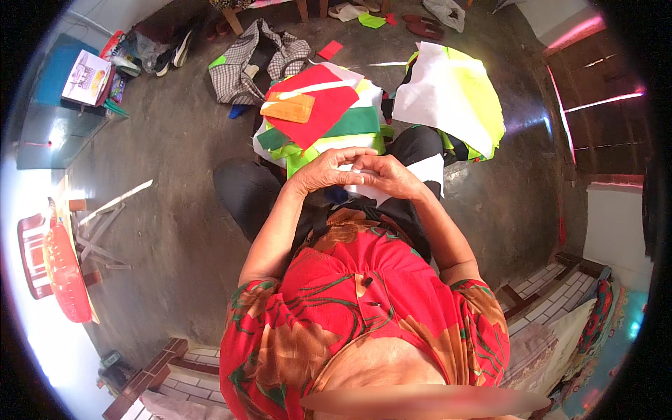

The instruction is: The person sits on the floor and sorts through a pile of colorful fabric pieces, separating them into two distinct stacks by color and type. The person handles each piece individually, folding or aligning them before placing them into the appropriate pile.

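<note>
Pinched at frame centre between the closed fingers of the left hand (323, 171) and right hand (392, 175), a white cloth piece (364, 187) is judged mid-fold, needing a firm crease next.

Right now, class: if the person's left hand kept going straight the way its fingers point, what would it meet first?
The left hand points inward, so it would first meet the right hand, their fingertips almost touching over the white fabric piece.

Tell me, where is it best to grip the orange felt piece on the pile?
Probably its near long edge, reached from the person's side. The orange piece lies flat on the red sheet atop the pile, uncovered, so a pinch there should lift it alone.
</note>
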`<move>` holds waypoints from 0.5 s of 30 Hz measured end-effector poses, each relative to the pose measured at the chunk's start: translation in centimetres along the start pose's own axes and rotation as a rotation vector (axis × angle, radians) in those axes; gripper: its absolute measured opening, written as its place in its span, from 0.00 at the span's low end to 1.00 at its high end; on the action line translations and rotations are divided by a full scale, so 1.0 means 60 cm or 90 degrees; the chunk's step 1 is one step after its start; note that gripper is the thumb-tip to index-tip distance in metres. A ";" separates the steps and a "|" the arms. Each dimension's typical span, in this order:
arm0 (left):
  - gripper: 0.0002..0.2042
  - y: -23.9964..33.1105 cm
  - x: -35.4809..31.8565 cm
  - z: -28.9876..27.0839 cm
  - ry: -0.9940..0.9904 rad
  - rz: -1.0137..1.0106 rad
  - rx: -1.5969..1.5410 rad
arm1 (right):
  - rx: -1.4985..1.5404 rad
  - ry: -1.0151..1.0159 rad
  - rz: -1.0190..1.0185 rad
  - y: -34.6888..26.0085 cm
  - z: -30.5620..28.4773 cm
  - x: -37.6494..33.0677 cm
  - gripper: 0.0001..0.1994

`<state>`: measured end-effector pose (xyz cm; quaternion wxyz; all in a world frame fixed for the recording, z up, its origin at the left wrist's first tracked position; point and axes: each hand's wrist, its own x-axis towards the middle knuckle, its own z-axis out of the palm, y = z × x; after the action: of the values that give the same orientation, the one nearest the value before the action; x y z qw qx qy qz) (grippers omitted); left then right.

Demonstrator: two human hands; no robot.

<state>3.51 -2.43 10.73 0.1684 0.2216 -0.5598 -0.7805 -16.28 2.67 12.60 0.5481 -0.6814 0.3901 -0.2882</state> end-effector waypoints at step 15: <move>0.05 0.003 -0.104 -0.070 0.338 -0.006 0.108 | -0.466 0.020 0.072 0.029 -0.078 -0.010 0.17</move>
<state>11.03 -2.62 10.72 0.2866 0.4345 -0.5584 -0.6460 -20.81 0.57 12.00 0.2772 -0.8052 0.5128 -0.1088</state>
